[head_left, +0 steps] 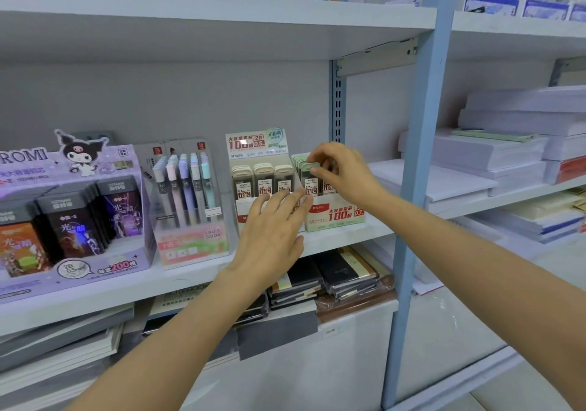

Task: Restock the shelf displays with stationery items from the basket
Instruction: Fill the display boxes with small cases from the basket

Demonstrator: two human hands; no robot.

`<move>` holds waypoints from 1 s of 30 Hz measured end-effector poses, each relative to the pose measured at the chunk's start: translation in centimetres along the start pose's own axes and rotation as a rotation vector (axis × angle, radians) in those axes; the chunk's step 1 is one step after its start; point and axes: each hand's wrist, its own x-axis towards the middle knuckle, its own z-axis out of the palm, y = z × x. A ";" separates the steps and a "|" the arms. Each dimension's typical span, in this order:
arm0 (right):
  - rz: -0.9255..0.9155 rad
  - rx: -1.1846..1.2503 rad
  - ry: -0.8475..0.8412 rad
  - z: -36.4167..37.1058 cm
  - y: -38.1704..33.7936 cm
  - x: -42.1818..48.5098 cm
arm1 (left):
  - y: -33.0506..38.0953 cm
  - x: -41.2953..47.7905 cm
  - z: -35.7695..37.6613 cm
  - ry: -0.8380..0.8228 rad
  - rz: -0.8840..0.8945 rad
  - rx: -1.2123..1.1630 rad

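Note:
Two pencil-lead display boxes stand side by side on the white middle shelf. The beige 0.5 box holds three rows of lead cases. To its right is the green 0.7 box. My right hand pinches a green lead case at the front of the green box's row. My left hand has its fingers spread, their tips touching the front where the two boxes meet. The basket is out of view.
Left of the boxes stand a clear mechanical pencil display and a purple cartoon lead display. A blue upright post separates the paper stacks on the right. Notebooks lie on the shelf below.

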 end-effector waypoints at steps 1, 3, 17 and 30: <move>0.000 -0.032 0.013 0.2 0.0 -0.1 | 0.0 0.0 0.0 0.001 0.001 -0.006; 0.020 -0.058 0.039 0.6 0.0 -0.5 | 0.0 -0.2 0.1 -0.001 0.003 -0.023; -0.065 0.416 -0.427 15.2 -9.0 -16.5 | -1.3 -22.4 7.3 0.072 -0.271 -0.261; 0.312 0.124 -1.447 34.4 -6.4 -42.8 | 3.0 -48.6 17.6 -0.837 -0.652 -0.412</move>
